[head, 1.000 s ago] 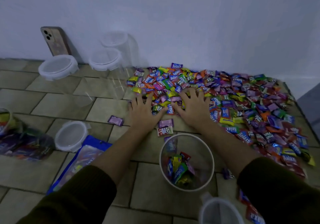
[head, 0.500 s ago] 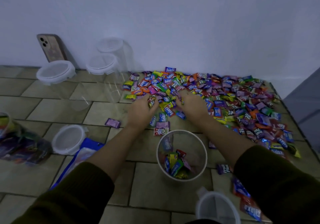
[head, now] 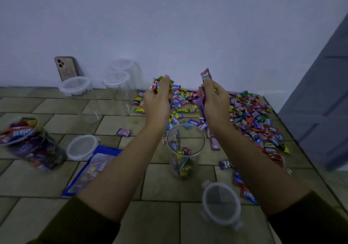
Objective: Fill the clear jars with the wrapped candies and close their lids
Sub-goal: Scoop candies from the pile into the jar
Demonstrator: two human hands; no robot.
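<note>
My left hand (head: 158, 102) and my right hand (head: 214, 102) are raised side by side, each gripping a bunch of wrapped candies; a pink wrapper (head: 206, 74) sticks up from the right one. Below and between them stands an open clear jar (head: 185, 149) with a few candies at its bottom. A wide heap of wrapped candies (head: 250, 117) covers the tiled floor behind and to the right. A loose lid (head: 221, 204) lies in front of the jar. At the far left a full jar (head: 28, 142) lies tilted.
Three lidded clear jars (head: 116, 85) stand by the wall at the back left, next to a leaning phone (head: 66, 68). Another lid (head: 82, 146) and a blue candy bag (head: 90, 170) lie left of the jar. One purple candy (head: 123, 132) lies apart. A grey door (head: 320, 111) is at right.
Both hands closed on candies in the pile and lifted them up off the floor above the open jar. The camera tilted upward.
</note>
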